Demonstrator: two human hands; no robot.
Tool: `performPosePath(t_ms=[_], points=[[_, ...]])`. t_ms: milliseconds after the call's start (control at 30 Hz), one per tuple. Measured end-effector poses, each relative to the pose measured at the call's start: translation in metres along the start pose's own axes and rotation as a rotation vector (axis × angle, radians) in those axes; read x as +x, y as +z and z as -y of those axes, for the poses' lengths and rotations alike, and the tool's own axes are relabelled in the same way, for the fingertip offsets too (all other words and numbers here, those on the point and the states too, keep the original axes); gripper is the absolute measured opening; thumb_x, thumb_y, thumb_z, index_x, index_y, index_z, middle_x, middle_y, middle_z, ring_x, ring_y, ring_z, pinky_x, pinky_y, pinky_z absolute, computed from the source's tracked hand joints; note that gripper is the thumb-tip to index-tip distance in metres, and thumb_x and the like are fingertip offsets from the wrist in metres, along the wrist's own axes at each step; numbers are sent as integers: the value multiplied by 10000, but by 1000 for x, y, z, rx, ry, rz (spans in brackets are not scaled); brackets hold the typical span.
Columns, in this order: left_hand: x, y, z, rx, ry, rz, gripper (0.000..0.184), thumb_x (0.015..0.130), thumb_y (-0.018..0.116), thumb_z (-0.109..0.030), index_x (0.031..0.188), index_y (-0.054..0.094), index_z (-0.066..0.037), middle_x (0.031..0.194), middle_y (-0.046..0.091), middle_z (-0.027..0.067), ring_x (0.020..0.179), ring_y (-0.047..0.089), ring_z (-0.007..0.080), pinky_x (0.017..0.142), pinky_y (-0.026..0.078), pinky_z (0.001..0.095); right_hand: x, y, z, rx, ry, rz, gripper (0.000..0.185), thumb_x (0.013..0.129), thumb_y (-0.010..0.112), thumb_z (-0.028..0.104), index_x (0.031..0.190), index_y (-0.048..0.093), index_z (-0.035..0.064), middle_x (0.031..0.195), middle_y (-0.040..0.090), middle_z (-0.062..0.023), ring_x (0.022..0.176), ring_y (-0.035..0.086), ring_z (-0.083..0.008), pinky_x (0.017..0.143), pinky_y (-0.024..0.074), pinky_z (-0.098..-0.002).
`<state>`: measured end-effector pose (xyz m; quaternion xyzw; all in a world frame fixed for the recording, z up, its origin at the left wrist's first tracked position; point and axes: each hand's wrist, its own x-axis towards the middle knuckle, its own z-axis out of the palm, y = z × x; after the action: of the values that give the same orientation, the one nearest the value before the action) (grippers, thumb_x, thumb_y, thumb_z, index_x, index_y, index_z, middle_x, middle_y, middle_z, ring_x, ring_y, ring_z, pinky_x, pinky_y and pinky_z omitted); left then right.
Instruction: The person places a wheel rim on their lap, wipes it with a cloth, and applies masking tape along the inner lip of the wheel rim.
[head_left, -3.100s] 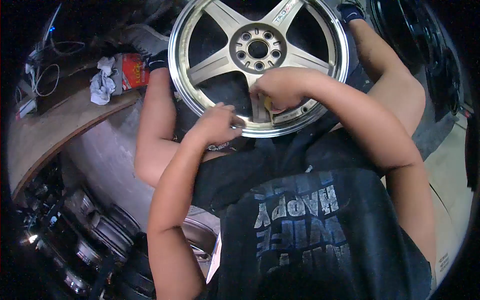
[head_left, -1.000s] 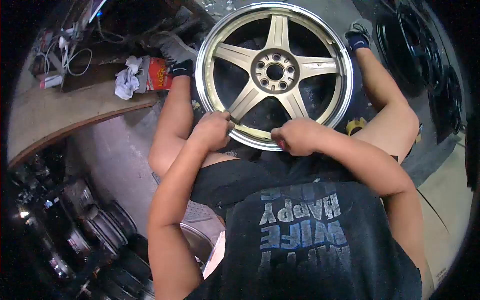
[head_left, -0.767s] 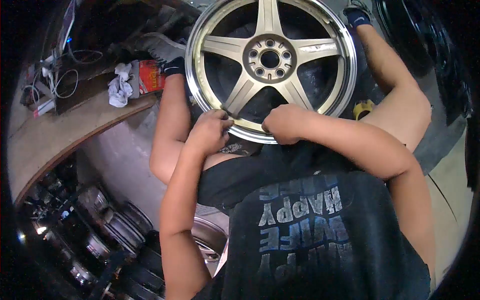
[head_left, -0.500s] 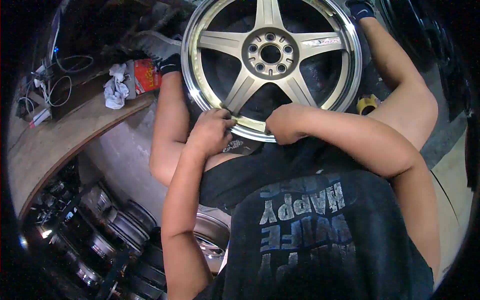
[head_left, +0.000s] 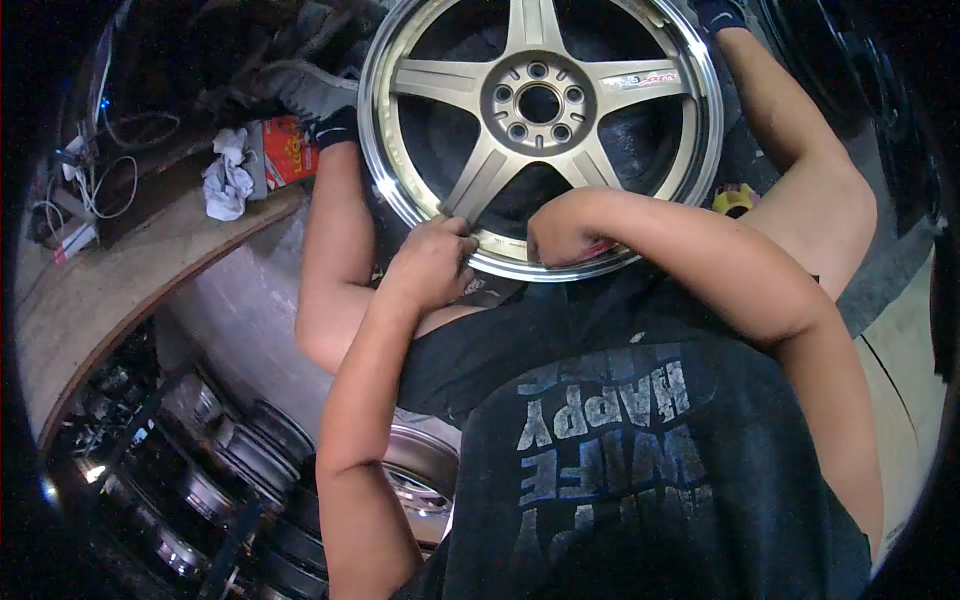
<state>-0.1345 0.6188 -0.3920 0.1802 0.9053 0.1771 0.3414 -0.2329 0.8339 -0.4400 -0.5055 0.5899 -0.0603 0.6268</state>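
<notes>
A five-spoke bronze wheel [head_left: 480, 85] with a polished silver lip lies between the legs. Pale yellow strips [head_left: 392, 135] line the inside of its lip. My left hand [head_left: 435, 262] is closed on the near left part of the rim, fingertips beside the base of a spoke. To its right, my right hand [head_left: 570, 228] is bent over the near inner rim with its fingers closed. A small red thing [head_left: 600, 245] shows under that palm; what it is remains hidden.
A yellow roll [head_left: 735, 200] lies beside the right knee. On the curved wooden shelf [head_left: 150, 250] at left are crumpled white paper [head_left: 229, 180], a red packet [head_left: 283, 150] and cables [head_left: 120, 190]. More wheels [head_left: 260, 450] stand lower left; dark round parts are at upper right.
Over the last second the wheel has shifted slightly in view. My right hand has moved up from the outer edge onto the inner rim. My left hand has stayed on the rim.
</notes>
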Motion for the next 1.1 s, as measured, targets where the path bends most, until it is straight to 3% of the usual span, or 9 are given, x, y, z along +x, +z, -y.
performPosePath(t_ms=[200,267,600,900,967,1100], points=[[5,7,1,-42,55,21,362,757,762,-113,1099,772,7,1099,666,192,1096,633,394,999,514,470,1,-3,-5,118,53,45,457,802,557,160,1200,775,100,1113,759,-212,989,715,-375,883,541,-496],[5,7,-3,-89,23,14,370,746,767,-98,1098,770,14,1095,667,199,1095,635,393,1007,515,464,17,4,-15,5,-65,33,441,806,565,173,1183,776,86,1118,756,-217,997,711,-384,878,532,-504],[6,12,0,-113,59,-23,329,735,751,-107,1042,775,12,1054,670,191,1042,630,400,969,524,470,18,-1,-16,-79,-81,8,374,846,571,226,1093,786,46,1105,753,-218,972,701,-402,856,519,-517],[12,16,-12,-171,91,15,369,747,753,-127,1091,773,5,1039,641,184,1045,609,375,963,524,457,21,0,-14,-122,-105,46,376,914,548,256,1084,781,15,1122,749,-235,1017,715,-379,893,529,-511],[12,11,-15,-161,42,116,450,750,756,-99,1184,740,19,1146,647,196,1111,608,389,1023,508,461,25,1,-14,-85,-56,57,384,921,548,266,1084,780,6,1138,746,-239,1029,713,-389,909,527,-518],[14,13,-14,-162,52,132,454,754,750,-107,1188,737,26,1140,647,200,1112,608,389,1027,507,460,21,-4,-11,-138,-82,82,388,930,543,265,1087,778,-1,1152,743,-241,1041,712,-395,917,528,-519]])
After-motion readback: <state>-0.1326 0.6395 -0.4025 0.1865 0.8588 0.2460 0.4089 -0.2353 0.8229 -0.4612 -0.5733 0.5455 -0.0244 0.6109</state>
